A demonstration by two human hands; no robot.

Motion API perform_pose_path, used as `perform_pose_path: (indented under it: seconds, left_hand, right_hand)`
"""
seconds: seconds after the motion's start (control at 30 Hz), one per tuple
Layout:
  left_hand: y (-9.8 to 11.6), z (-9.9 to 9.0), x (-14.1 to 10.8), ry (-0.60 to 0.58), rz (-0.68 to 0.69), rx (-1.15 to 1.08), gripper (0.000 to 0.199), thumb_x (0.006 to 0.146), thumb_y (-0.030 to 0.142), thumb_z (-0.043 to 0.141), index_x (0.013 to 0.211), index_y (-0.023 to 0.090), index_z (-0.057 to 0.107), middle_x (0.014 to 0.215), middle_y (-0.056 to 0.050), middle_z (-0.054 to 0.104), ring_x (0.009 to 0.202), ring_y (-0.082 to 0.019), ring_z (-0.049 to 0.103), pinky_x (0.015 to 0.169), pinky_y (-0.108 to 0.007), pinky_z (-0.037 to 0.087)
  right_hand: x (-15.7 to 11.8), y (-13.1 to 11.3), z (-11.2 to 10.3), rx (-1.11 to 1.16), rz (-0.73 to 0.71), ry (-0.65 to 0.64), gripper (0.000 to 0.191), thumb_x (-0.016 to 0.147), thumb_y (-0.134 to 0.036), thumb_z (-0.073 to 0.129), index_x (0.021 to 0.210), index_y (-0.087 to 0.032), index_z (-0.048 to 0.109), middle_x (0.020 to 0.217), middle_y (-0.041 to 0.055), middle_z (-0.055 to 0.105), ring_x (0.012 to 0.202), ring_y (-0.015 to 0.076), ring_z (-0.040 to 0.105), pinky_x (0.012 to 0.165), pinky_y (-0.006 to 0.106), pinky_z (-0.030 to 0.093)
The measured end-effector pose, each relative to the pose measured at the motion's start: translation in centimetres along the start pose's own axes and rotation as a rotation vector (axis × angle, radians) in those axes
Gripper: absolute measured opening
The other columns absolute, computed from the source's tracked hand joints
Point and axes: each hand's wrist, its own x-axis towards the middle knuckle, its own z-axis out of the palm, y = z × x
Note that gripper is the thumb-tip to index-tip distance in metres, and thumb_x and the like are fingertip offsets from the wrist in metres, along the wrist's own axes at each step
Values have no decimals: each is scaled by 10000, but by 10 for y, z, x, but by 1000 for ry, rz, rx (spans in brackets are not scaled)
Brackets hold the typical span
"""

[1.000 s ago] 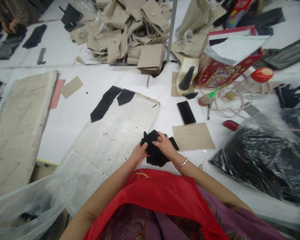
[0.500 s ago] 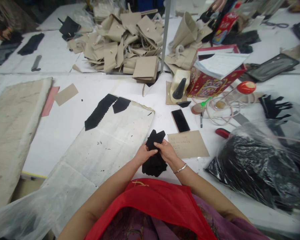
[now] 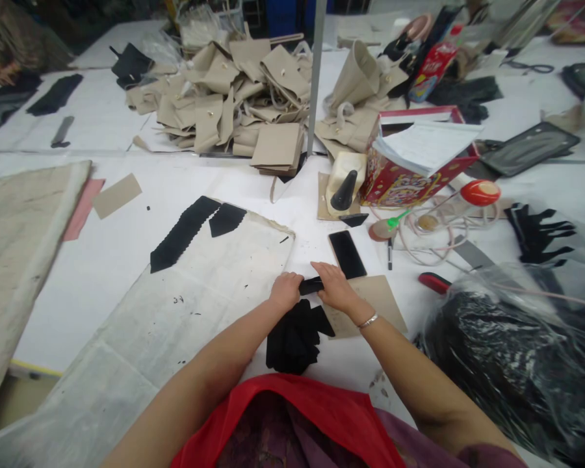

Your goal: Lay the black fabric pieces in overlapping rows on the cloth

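Between my two hands is a small black material piece or stack (image 3: pixel 311 286), seen nearly edge-on. My left hand (image 3: pixel 286 291) is closed around its left end. At the other end my right hand (image 3: pixel 335 287) grips it, with the thumb below and the fingers reaching over the top. Just under the hands lies a loose fanned pile of black pieces (image 3: pixel 295 338) on the white table. Farther left, a long black strip with zigzag edges (image 3: pixel 185 233) and a shorter pointed black piece (image 3: pixel 227 220) rest on a stained pale sheet (image 3: pixel 214 279).
Right of my hands are a phone (image 3: pixel 347 253), a tan card (image 3: pixel 383 299) and a plastic bag of black material (image 3: pixel 511 351). Behind stand a red box (image 3: pixel 400 175) and a heap of beige pouches (image 3: pixel 224 91). A co-worker's hand (image 3: pixel 4 73) shows far left.
My hands have moved up and slightly apart, lifting a black piece off the others and turning it edge-on. The remaining black pieces now lie fanned on the table. The view has shifted slightly.
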Motion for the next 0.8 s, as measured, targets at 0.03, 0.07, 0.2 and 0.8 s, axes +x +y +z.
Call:
perform_pose_path:
  seconds: [0.03, 0.07, 0.2, 0.8]
  left_hand:
    - [-1, 4, 5, -14, -4, 34, 237, 742, 125, 480, 936, 161, 611, 918, -127, 576, 963, -280, 487, 887, -397, 341]
    - [-3, 9, 9, -26, -4, 57, 209, 742, 164, 512, 926, 158, 610, 921, -130, 570, 961, -287, 485, 881, -400, 344]
    - [-9, 20, 21, -44, 13, 40, 252, 709, 268, 610, 938, 164, 599, 923, -120, 556, 948, -290, 492, 865, -387, 354]
    - [19, 3, 27, -221, 159, 344, 176, 758, 213, 476, 851, 133, 603, 871, -114, 622, 784, -244, 602, 635, -345, 476]
  right_hand:
    - [2, 4, 7, -12, 10, -30, 699, 635, -96, 486, 1318, -133, 341, 1287, 132, 440, 1197, 250, 354, 1019, 438, 226]
    - [3, 8, 13, -17, 20, -50, 676, 647, -111, 497, 1307, -130, 353, 1265, 134, 461, 1176, 248, 375, 1009, 430, 240]
    - [5, 22, 27, -1, 39, -51, 615, 707, -207, 555, 1289, -131, 370, 1226, 133, 492, 1146, 237, 404, 984, 395, 270]
    - [30, 21, -7, -169, -214, -237, 176, 675, -359, 610, 767, -211, 583, 784, 80, 583, 768, 230, 550, 687, 333, 406]
